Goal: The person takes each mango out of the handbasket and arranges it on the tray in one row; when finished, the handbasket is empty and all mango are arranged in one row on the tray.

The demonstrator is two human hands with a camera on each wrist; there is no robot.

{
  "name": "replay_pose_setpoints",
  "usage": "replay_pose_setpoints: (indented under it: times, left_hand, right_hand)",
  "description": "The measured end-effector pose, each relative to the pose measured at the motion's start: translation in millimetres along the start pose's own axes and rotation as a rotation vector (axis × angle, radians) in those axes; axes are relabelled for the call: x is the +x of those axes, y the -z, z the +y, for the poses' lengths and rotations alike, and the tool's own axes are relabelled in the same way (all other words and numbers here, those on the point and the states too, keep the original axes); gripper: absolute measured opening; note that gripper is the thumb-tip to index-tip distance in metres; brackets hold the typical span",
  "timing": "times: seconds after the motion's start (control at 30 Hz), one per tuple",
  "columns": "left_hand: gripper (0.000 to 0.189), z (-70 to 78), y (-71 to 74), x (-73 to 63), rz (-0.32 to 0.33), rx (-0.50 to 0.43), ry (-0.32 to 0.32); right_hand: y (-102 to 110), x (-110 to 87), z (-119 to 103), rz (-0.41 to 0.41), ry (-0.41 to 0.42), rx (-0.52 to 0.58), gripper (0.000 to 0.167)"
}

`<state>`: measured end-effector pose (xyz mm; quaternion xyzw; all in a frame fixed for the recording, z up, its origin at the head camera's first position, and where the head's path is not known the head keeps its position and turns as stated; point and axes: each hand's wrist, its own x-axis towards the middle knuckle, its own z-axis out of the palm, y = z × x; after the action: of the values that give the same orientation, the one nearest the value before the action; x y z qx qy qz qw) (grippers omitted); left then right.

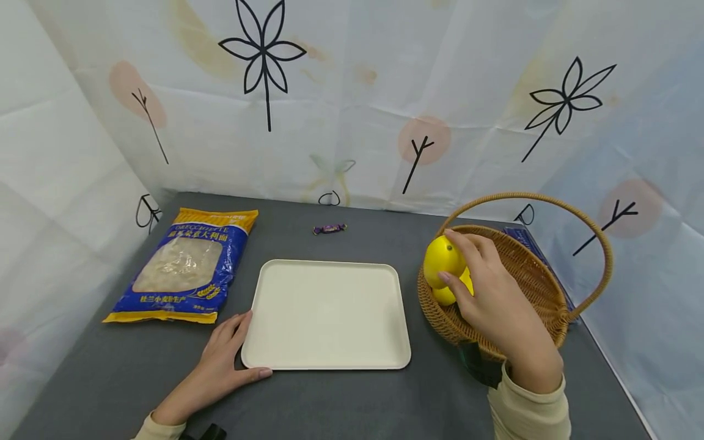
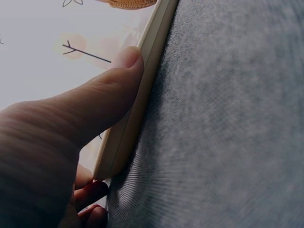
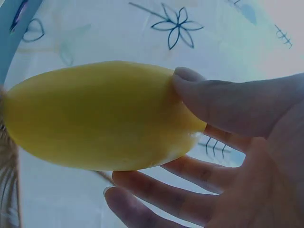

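My right hand [image 1: 492,299] pinches a yellow lemon [image 1: 442,261] between thumb and fingers, at the left rim of a wicker basket [image 1: 525,266]. In the right wrist view the lemon [image 3: 99,116] lies lengthwise, thumb on top and fingers beneath. Partly hidden behind my hand, a second yellow lemon [image 1: 444,297] sits low in the basket. At the near left corner of a cream tray [image 1: 324,315] rests my left hand [image 1: 222,354], fingers along the left side. Its thumb [image 2: 126,59] touches the tray's near edge in the left wrist view.
A blue and yellow pasta bag [image 1: 181,266] lies left of the tray. Beyond the tray is a purple wrapped candy [image 1: 330,229]. The basket's tall handle [image 1: 602,244] arches over its right side, with a dark blue item [image 1: 525,237] behind. Patterned cloth surrounds the grey table.
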<state>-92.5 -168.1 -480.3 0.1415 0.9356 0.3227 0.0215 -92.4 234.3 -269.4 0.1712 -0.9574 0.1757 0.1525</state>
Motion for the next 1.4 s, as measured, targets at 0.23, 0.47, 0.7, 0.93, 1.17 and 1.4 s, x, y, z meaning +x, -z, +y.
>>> replay_pose_setpoints:
  times: [0.23, 0.47, 0.7, 0.93, 1.17, 1.4]
  left_hand:
    - [0.113, -0.3, -1.6, 0.3, 0.015, -0.007, -0.006]
    - [0.112, -1.6, -2.6, -0.6, 0.037, 0.007, -0.031]
    - [0.112, -1.9, -2.2, -2.6, 0.021, 0.011, -0.019]
    - [0.111, -3.1, -3.9, -1.1, 0.033, 0.012, -0.028]
    - [0.114, -3.8, -3.0, -2.9, 0.003, 0.024, 0.009]
    - [0.112, -0.3, -1.3, -1.5, 0.009, 0.020, 0.002]
  right_hand:
    - [-12, 12.1, -14, 0.029, 0.048, 0.045, 0.063]
    - [-34, 28.4, -25, 0.007, 0.041, 0.127, 0.065]
    - [-58, 42.6, -35, -0.097, 0.005, 0.271, 0.069]
    - [-78, 54.1, -46, -0.127, 0.018, 0.268, 0.061]
    - [-110, 66.3, -63, -0.176, 0.046, 0.323, 0.055]
    - [-144, 79.8, -80, -0.213, 0.104, 0.339, 0.057]
